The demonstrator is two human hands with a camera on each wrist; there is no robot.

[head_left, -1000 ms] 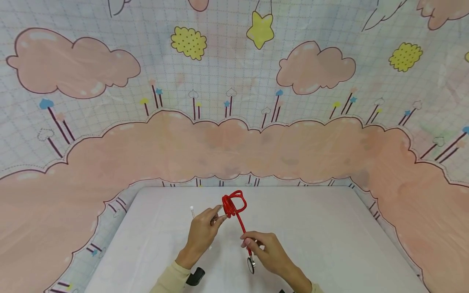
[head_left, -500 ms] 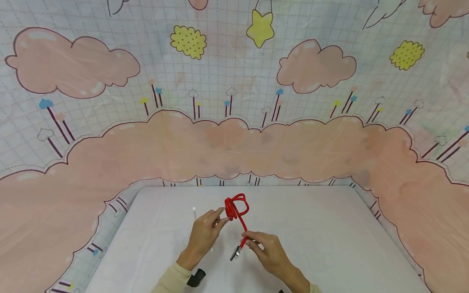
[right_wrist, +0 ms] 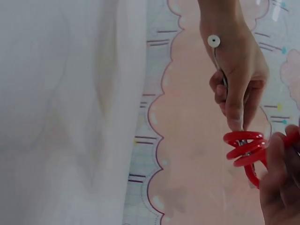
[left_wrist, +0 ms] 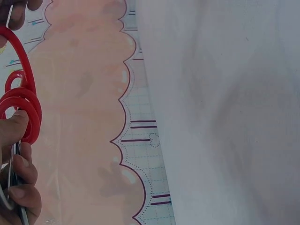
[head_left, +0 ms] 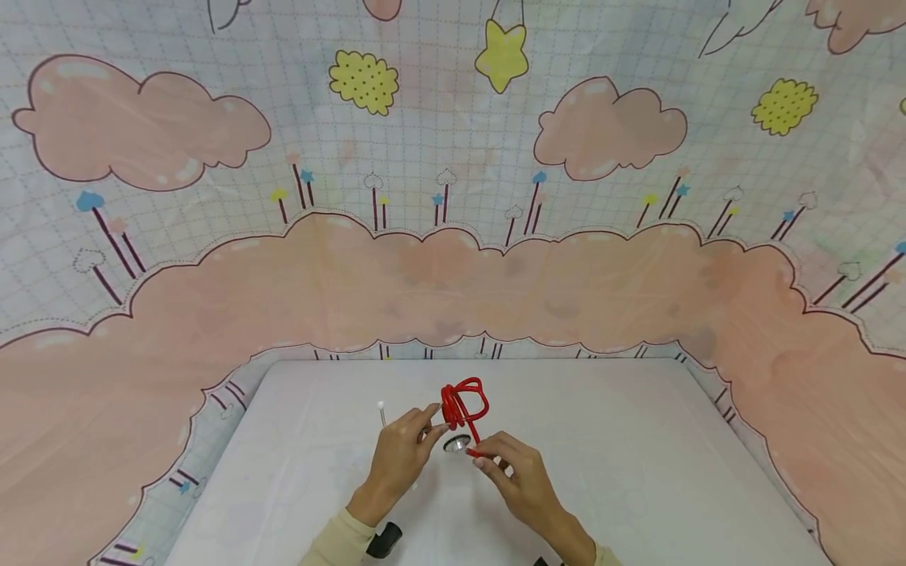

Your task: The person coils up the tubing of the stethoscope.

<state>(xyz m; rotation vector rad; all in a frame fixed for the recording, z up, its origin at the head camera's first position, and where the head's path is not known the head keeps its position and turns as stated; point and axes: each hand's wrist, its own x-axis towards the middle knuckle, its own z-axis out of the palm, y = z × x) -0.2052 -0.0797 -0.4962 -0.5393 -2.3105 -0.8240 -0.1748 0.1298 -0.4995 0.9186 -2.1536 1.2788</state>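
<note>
A red stethoscope [head_left: 453, 406] is held up above the white table, its tubing wound in several coils with a loose loop on the right. My left hand [head_left: 399, 452] grips the metal ear tubes right below the coils; a white eartip [right_wrist: 213, 41] sticks out past the back of that hand. With thumb and fingertips my right hand [head_left: 515, 472] pinches the tubing near its end. The round metal chest piece [head_left: 457, 444] hangs from this end, between the two hands and just under the coils. In the left wrist view the coils [left_wrist: 23, 110] wrap around the ear tubes.
The white table [head_left: 637, 456] spreads below both hands. Behind it rises a cloth backdrop [head_left: 453, 291] printed with clouds and stars. A black wrist piece [head_left: 384, 541] sits by the left sleeve [head_left: 340, 541].
The chest piece has swung from hanging below the right hand up and left to just under the coils. Both hands have shifted slightly, the left one to the right, still holding the stethoscope.
</note>
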